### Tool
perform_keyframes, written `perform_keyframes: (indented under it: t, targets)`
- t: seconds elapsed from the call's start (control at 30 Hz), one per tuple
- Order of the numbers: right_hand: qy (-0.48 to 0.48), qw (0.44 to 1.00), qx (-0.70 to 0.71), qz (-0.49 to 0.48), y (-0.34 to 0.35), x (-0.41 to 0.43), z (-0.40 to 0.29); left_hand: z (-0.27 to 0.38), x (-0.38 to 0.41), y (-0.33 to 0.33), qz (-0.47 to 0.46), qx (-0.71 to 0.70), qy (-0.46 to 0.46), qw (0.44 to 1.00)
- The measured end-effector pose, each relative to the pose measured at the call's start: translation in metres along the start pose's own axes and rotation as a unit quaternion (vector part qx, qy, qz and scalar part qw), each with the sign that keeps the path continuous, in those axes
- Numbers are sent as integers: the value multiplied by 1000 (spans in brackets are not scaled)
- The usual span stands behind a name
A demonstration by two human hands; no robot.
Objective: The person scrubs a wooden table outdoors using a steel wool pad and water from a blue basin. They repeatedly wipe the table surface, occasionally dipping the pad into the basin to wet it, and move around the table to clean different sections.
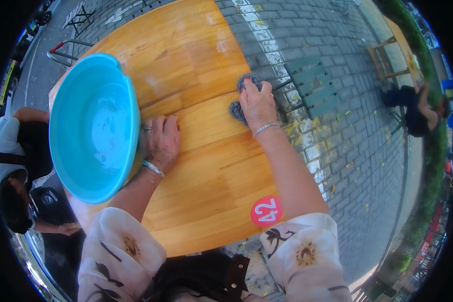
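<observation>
A grey steel wool scourer (238,111) lies under my right hand (257,105), its mesh bulging out on both sides of the fingers. My right hand presses it onto the wooden table (211,166) at the right edge. My left hand (160,139) rests on the tabletop with bent fingers, close against a light-blue plastic basin (94,128). No object shows in the left hand, though its palm is hidden. The basin stands on the left of the table, with a little clear water apparently at its bottom.
A round red sticker (266,211) with a number is on the table's near right corner. A green slatted folding stool (312,87) stands on the paving at right. One person (22,158) is close by at left, another (419,109) sits farther right near a wooden table (400,49).
</observation>
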State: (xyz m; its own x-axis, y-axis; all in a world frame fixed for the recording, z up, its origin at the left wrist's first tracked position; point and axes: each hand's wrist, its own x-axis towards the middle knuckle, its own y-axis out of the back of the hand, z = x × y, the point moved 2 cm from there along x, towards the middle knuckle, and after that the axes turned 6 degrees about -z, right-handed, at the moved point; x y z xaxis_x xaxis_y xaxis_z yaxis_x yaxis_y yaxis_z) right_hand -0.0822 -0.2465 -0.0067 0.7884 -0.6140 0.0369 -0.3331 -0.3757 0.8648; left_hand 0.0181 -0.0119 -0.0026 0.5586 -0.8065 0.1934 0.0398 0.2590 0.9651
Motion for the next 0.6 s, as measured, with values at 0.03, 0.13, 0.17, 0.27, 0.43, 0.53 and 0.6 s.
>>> perform_keyframes:
  t: [0.03, 0.13, 0.17, 0.27, 0.43, 0.53, 0.6]
  targets:
    - [19, 1000, 4, 12, -1, -7, 1, -2, -2, 0, 1, 5, 0, 1000]
    - [85, 995, -3, 44, -2, -51, 17, -7, -3, 2, 6, 10, 4, 1000]
    - [94, 995, -8, 40, 2, -69, 23, -8, -3, 3, 7, 7, 6, 1000]
    - [111, 993, -6, 32, 0, -88, 27, -11, -5, 5, 11, 3, 11, 1000]
    - [2, 999, 32, 33, -1, 8, 4, 0, 2, 0, 13, 3, 6, 1000]
    - [44, 997, 22, 65, -10, -4, 13, -5, -2, -5, 16, 10, 6, 1000]
    - [67, 996, 18, 56, -4, -58, 28, -7, -3, -1, 17, 15, 7, 1000]
